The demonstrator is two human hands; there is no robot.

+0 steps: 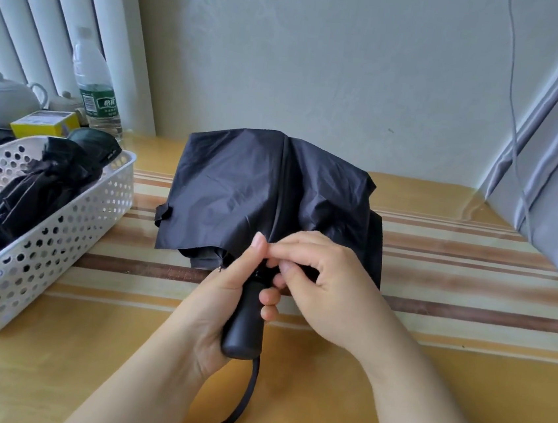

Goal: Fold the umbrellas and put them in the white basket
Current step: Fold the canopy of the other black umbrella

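Single head-worn view, facing forward and down over table [425, 381], close above hands, wall behind

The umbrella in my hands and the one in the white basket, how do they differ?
The held umbrella has loose, spread fabric; the basket umbrella is bunched narrow. The first is gripped by the left hand at its handle, right hand at the fabric; the second lies in the white basket. Both are dark.

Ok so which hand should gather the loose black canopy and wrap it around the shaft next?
Probably the right hand: its fingers already pinch the canopy just above the handle. The left hand grips that handle, steadying the umbrella.
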